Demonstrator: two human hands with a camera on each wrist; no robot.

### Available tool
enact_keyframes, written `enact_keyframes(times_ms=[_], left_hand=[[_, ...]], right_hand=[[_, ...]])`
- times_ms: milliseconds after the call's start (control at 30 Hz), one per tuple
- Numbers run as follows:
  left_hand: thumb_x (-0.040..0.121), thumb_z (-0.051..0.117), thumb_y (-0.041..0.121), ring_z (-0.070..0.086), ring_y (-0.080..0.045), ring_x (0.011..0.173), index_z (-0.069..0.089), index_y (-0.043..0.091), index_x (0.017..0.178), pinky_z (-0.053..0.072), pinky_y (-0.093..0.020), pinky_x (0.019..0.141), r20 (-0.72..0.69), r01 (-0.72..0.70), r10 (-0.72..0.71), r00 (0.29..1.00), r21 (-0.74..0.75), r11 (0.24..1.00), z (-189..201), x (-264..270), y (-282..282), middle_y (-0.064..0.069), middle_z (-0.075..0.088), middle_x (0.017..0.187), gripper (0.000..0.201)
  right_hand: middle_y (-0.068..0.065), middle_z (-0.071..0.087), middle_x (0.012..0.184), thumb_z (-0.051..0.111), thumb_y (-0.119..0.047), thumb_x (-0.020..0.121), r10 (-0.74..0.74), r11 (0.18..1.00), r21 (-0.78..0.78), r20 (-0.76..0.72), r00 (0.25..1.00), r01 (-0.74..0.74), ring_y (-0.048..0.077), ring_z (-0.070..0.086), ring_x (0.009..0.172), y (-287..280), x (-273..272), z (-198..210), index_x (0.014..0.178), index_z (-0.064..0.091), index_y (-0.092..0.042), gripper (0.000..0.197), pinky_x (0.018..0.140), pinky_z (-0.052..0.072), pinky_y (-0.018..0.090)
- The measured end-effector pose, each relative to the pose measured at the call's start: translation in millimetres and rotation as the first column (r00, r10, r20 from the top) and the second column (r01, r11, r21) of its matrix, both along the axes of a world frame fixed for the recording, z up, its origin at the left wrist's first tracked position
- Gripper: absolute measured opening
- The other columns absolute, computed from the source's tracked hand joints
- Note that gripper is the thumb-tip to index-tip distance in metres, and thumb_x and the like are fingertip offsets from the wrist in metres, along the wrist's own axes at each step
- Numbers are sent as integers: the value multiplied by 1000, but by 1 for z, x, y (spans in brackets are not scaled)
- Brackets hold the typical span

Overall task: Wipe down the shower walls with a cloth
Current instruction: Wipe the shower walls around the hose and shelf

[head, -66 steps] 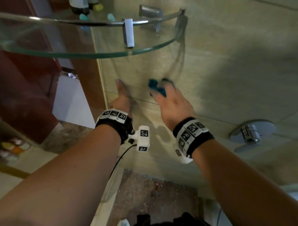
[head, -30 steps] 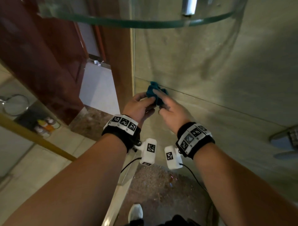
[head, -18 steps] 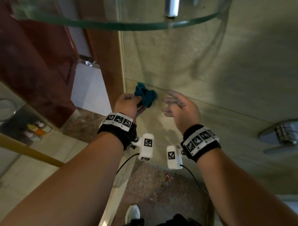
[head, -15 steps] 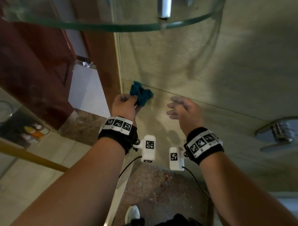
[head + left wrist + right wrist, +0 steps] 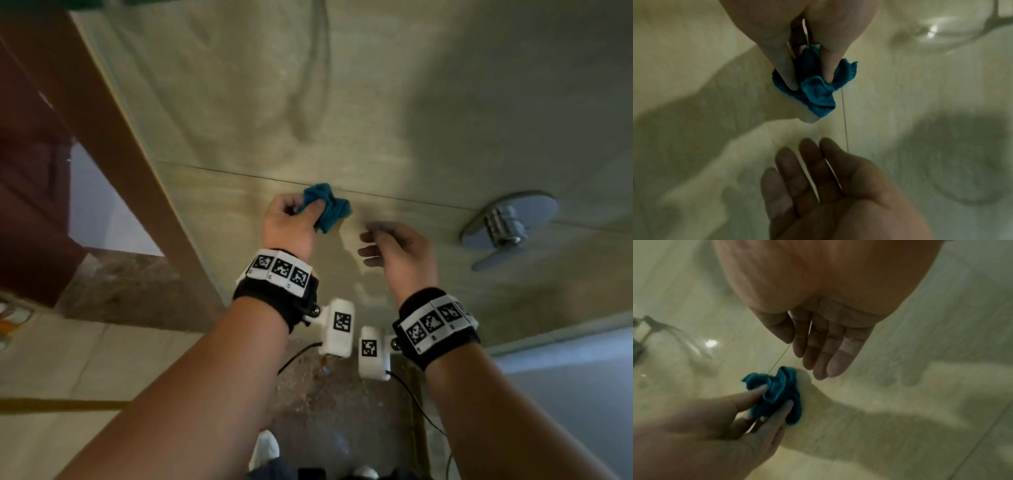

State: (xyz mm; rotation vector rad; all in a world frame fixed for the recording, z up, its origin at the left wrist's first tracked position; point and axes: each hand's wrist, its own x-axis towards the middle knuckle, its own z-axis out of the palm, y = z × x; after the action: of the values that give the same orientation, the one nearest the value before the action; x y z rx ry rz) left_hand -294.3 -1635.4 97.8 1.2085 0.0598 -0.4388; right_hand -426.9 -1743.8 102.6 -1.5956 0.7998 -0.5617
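A small crumpled teal cloth (image 5: pixel 329 210) (image 5: pixel 818 92) (image 5: pixel 777 395) is bunched against the beige tiled shower wall (image 5: pixel 394 113), just below a grout line. My left hand (image 5: pixel 291 222) (image 5: pixel 809 65) pinches it between thumb and fingers and holds it to the wall. My right hand (image 5: pixel 394 246) (image 5: pixel 822 353) hovers just to the right of the cloth, holding nothing, fingers loosely extended toward the wall.
A round chrome shower valve with a lever (image 5: pixel 507 222) sticks out of the wall to the right of my right hand. The wall's left edge meets a brown door frame (image 5: pixel 113 144). The speckled shower floor (image 5: pixel 342 404) lies below.
The cloth passed from my right hand to my left about a second ago. My right hand let go and drew back. The view has since shifted so the valve is nearer and the glass shelf is gone.
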Motion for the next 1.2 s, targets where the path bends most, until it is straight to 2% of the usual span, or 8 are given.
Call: enact_keyframes(times_ms=[100,200,300,367,533,667,900,1200], left_hand=[[77,87,15,69,-29,88,64,23,79,59,-61,91,0,66,-66,998,12,998,7,-34,-42,-14,65,93,24],[61,89,34,68,-28,84,67,30,71,60,-61,87,-17,25,-25,1000,16,1000,4,-57,-71,-11,66,89,25],[77,88,16,66,-26,81,63,23,76,60,-62,85,-23,-21,22,999,34,999,10,-62,-74,-10,64,86,25],[83,85,9,67,-25,81,62,18,79,61,-59,85,-4,-68,68,998,72,995,12,-52,-62,-9,66,85,25],[79,85,24,73,-29,88,63,21,84,62,-57,86,36,-257,255,966,200,945,19,7,13,-5,72,91,22],[80,85,28,74,-29,90,64,20,93,63,-52,85,62,-371,368,928,263,891,30,44,57,-9,75,97,26],[89,81,12,74,-34,93,52,16,80,64,-52,82,12,-242,244,970,168,956,21,-2,-3,-12,70,88,31],[83,86,12,76,-31,91,60,13,83,63,-53,86,-47,-26,33,998,141,990,15,-91,-119,-18,75,95,26]], right_hand=[[2,78,88,57,-12,98,-66,998,-3,-33,997,66,27,75,80,-21,-31,-2,98,76,-21,21,72,58,37],[2,78,89,55,-10,99,-94,996,-13,-53,994,94,30,74,81,-42,-60,0,100,75,-19,22,71,59,37],[-1,78,91,54,-10,99,-59,998,-31,-53,997,58,26,74,82,-58,-73,3,100,73,-24,25,71,60,37],[-3,77,97,56,-12,98,-25,999,-38,-44,999,23,19,73,84,-60,-69,4,102,72,-28,24,73,60,37],[-5,74,108,58,-14,101,84,996,-38,-32,996,-85,9,73,90,-45,-38,9,117,71,-20,22,76,61,30],[-8,73,111,56,-16,102,148,988,-44,-44,988,-150,7,73,92,-37,-27,5,120,70,-23,23,76,60,28],[-8,74,108,56,-15,102,71,997,-40,-36,997,-73,6,73,91,-58,-53,9,113,69,-27,21,73,59,23],[-4,77,97,62,-18,97,4,998,-64,-63,998,-8,17,74,82,-99,-127,27,102,72,-34,19,80,62,43]])
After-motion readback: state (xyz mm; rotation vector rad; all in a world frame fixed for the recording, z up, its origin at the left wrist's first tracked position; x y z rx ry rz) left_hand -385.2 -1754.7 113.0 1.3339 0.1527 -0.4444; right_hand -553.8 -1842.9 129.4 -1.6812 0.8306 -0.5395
